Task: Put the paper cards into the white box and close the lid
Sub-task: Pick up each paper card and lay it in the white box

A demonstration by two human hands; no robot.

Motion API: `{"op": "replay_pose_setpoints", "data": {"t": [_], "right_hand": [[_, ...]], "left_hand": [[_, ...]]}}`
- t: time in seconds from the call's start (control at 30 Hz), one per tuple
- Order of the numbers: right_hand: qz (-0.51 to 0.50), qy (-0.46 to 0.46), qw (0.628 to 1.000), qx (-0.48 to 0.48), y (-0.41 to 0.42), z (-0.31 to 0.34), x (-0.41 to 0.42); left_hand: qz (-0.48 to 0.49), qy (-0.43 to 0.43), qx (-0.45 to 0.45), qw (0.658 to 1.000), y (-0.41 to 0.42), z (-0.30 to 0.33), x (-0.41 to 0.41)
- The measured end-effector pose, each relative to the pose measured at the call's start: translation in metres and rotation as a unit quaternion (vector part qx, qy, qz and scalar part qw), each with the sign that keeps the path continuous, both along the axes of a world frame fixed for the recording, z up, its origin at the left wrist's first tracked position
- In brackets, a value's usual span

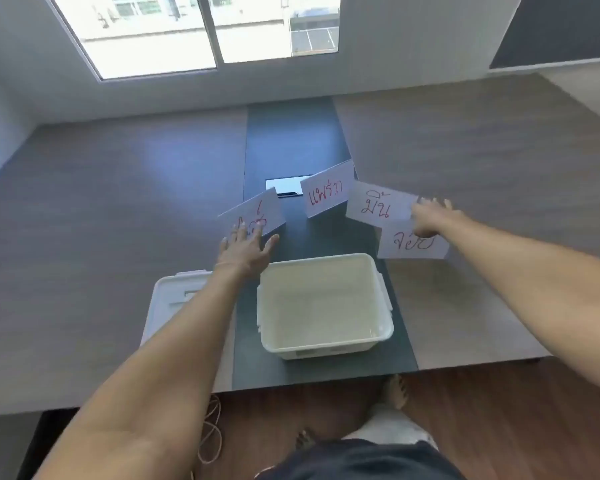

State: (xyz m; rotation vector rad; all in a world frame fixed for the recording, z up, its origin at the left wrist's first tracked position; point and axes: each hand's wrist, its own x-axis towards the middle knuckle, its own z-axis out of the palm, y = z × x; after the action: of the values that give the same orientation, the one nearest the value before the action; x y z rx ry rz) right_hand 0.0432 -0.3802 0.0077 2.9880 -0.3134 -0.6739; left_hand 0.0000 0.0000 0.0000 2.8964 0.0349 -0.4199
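Observation:
Four white paper cards with red handwriting stand on the table beyond the open white box point(326, 337). My left hand point(245, 251) hovers with its fingers spread over the lower edge of the leftmost card point(257, 211). The second card point(326, 194) stands alone in the middle. My right hand point(430, 218) reaches to the right end of the third card point(374, 206), its fingers extended, the thumb over the top of the fourth card point(413, 245). The box holds nothing. Its white lid point(174, 296) lies flat to the box's left, partly hidden under my left forearm.
The table has a dark centre strip point(291, 140) between wood-grain halves. A small rectangular opening point(286, 187) sits in the strip behind the cards. The table's front edge runs just below the box. My feet and a loose cord point(212, 431) are on the floor.

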Motion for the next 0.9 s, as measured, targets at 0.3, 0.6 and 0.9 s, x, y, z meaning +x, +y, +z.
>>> {"op": "replay_pose_setpoints", "data": {"t": [0.3, 0.6, 0.9], "right_hand": [[-0.006, -0.009, 1.0, -0.01, -0.021, -0.029, -0.018], [0.022, -0.054, 0.998, -0.019, -0.019, -0.033, -0.017], [0.047, -0.066, 0.996, -0.034, -0.006, -0.024, -0.035]], "left_hand": [[0.039, 0.016, -0.056, 0.998, -0.009, -0.044, -0.046], [0.023, -0.055, -0.097, 0.993, 0.006, -0.069, -0.093], [0.051, -0.095, -0.191, 0.976, -0.008, -0.075, -0.093]]}}
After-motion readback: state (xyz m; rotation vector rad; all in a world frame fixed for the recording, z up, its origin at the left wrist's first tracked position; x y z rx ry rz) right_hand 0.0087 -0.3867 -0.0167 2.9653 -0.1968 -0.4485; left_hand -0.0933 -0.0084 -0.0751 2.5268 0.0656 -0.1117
